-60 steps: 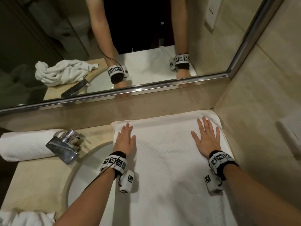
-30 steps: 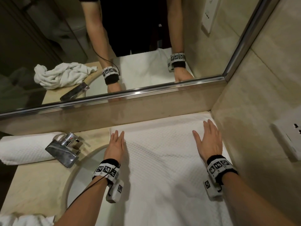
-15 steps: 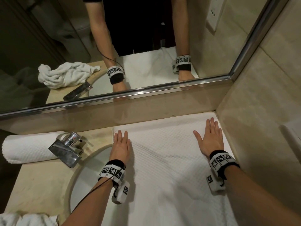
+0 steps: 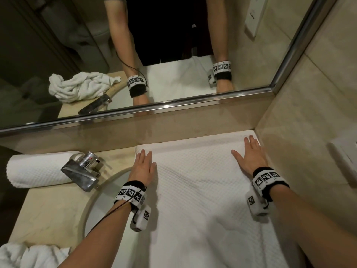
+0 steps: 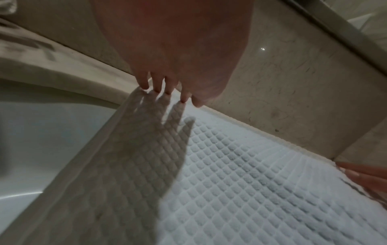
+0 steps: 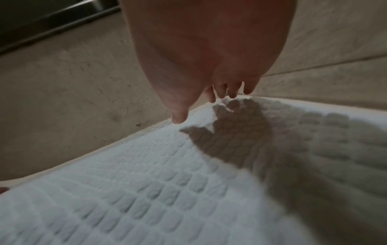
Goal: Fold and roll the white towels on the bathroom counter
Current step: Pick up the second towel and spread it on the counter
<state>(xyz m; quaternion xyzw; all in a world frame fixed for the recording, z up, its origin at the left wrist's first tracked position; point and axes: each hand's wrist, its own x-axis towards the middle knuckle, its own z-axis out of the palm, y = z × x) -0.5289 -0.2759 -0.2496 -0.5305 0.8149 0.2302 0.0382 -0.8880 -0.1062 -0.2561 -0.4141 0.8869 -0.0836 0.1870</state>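
Note:
A white waffle-textured towel [image 4: 197, 190] lies spread flat on the counter's right part, its far edge against the backsplash. My left hand [image 4: 144, 165] lies flat near the towel's far left corner, fingers straight. My right hand [image 4: 249, 153] lies flat near the far right corner, beside the side wall. In the left wrist view the left hand [image 5: 167, 89] has its fingertips at the edge of the towel [image 5: 251, 174]. In the right wrist view the right hand [image 6: 222, 94] reaches the far edge of the towel [image 6: 146, 182].
A rolled white towel [image 4: 36, 169] lies at the left behind the chrome faucet [image 4: 81, 171]. The sink basin [image 4: 102, 206] sits under my left forearm. A crumpled white towel [image 4: 29, 256] is at the near left corner. The mirror [image 4: 135, 55] spans the back wall.
Both hands have slid across the towel toward its far corners, the left one leftward and forward, the right one rightward toward the wall. The towel lies smoother.

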